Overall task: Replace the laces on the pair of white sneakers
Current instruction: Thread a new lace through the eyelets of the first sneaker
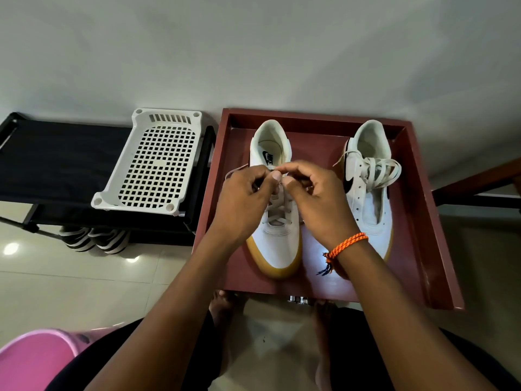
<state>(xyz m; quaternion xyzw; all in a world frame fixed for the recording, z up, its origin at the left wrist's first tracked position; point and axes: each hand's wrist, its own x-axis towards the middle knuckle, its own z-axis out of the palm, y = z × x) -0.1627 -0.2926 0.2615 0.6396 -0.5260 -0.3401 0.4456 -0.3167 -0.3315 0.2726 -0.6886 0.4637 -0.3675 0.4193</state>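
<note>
A pink plastic tub [33, 359], rounded at the rim, is seen at the lower left corner. Behind it a black fabric-topped rack [56, 162] stands on the glossy pale tiled floor [84, 283], with striped black-and-white footwear [93, 239] stowed beneath. A white perforated plastic tray [153, 162], rectangular with a square-grid base, rests on the right end of the rack.

Just beside the rack, a dark red square wooden tray [417, 210] with raised walls holds both sneakers, set side by side and apart. The left white leather sneaker with a gum-yellow sole [277, 244] lies with its long axis running towards and away from the wearer of the camera, toe nearest, heel opening at the far wall. A grey flat lace [277, 214] is crossed through its lower eyelets.

The left hand [242, 204] is curled over the upper eyelets, fingers pinched on the lace; a loose end trails out to its left. The right hand [315, 201] is likewise curled, thumb and forefinger pinched on the same lace at the tongue, fingertips of both hands nearly meeting. An orange braided cord bracelet [345, 245] is worn at the right wrist.

The right white leather sneaker [369, 198] is aligned the same way, its lower eyelets bare, with an off-white flat lace [379, 170] bunched loosely over its collar.
</note>
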